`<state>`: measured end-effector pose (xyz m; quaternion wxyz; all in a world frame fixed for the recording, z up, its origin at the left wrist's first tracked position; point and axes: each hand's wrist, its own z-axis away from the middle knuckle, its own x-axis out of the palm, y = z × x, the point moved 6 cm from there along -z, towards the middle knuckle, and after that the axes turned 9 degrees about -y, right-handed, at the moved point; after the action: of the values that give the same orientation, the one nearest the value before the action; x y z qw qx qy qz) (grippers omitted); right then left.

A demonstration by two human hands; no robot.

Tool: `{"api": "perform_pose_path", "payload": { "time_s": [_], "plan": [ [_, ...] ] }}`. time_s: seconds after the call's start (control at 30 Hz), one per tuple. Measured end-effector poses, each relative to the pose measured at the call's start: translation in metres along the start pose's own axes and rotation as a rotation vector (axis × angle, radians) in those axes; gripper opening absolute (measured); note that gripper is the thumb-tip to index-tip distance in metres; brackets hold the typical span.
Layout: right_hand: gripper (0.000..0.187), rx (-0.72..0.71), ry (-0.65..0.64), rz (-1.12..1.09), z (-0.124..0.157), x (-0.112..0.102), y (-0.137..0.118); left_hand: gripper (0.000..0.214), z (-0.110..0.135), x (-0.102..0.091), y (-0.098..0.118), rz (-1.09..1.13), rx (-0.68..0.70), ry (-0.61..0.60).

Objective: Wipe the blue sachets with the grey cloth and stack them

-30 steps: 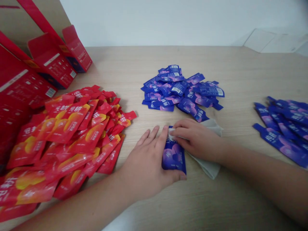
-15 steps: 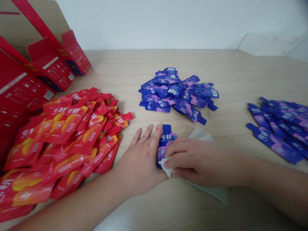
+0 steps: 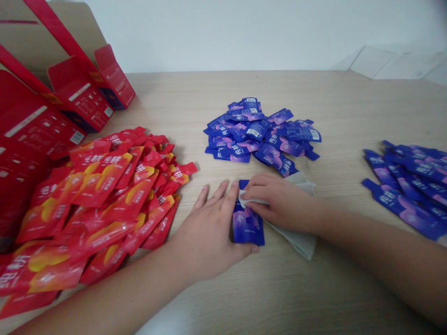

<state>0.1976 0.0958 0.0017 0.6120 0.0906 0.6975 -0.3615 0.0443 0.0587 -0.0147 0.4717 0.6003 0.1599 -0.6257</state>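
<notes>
Left hand (image 3: 209, 228) flat and spread on the worktop (image 3: 335, 107), thumb and fingers bracing the blue sachet (image 3: 247, 224) along its left edge. Sachet lies flat between both hands, long axis running away from the person. Right hand (image 3: 279, 201) closed on a white cloth (image 3: 296, 239), pressing it on the sachet's far end, probably the spout, hidden. Right hand nearer. Red sachet pile (image 3: 104, 195) left, blue pile (image 3: 260, 132) beyond.

Sachet (image 3: 247, 222) lies on bench (image 3: 349, 102) between left hand (image 3: 209, 228) and right hand (image 3: 279, 202); cloth (image 3: 296, 237) under right hand; heap of sachets (image 3: 261, 132) beyond.
</notes>
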Motion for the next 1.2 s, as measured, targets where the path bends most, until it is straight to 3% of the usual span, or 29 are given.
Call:
{"api": "perform_pose_path", "payload": {
  "time_s": [0.13, 0.27, 0.33, 0.47, 0.53, 0.8, 1.0, 1.2],
  "plan": [
    [0.018, 0.062, 0.098, 0.045, 0.001, -0.002, 0.020, 0.125, 0.000, 0.000, 0.000, -0.005, 0.000, 0.009],
    [0.017, 0.013, 0.179, -0.038, 0.011, -0.016, 0.010, 0.125, 0.000, 0.000, 0.000, 0.002, 0.002, 0.012],
    [0.017, -0.065, 0.091, -0.160, 0.016, -0.021, -0.008, 0.123, 0.000, 0.000, 0.000, 0.012, 0.008, 0.017],
    [0.017, -0.196, -0.254, -0.335, 0.022, -0.015, -0.046, 0.119, 0.001, 0.002, -0.002, 0.019, 0.021, 0.013],
    [0.019, -0.199, -0.303, -0.366, 0.022, -0.010, -0.051, 0.120, 0.001, 0.003, -0.002, 0.010, 0.022, 0.006],
    [0.012, -0.098, -0.153, -0.206, 0.008, -0.002, -0.020, 0.127, 0.001, 0.002, 0.000, 0.003, 0.021, 0.017],
    [0.019, 0.047, 0.006, -0.036, -0.002, -0.007, 0.006, 0.131, 0.002, 0.001, -0.002, 0.020, 0.016, 0.015],
    [0.019, 0.035, 0.080, -0.029, 0.000, -0.002, 0.013, 0.087, 0.005, 0.000, 0.000, 0.004, 0.031, -0.005]
  ]
}}
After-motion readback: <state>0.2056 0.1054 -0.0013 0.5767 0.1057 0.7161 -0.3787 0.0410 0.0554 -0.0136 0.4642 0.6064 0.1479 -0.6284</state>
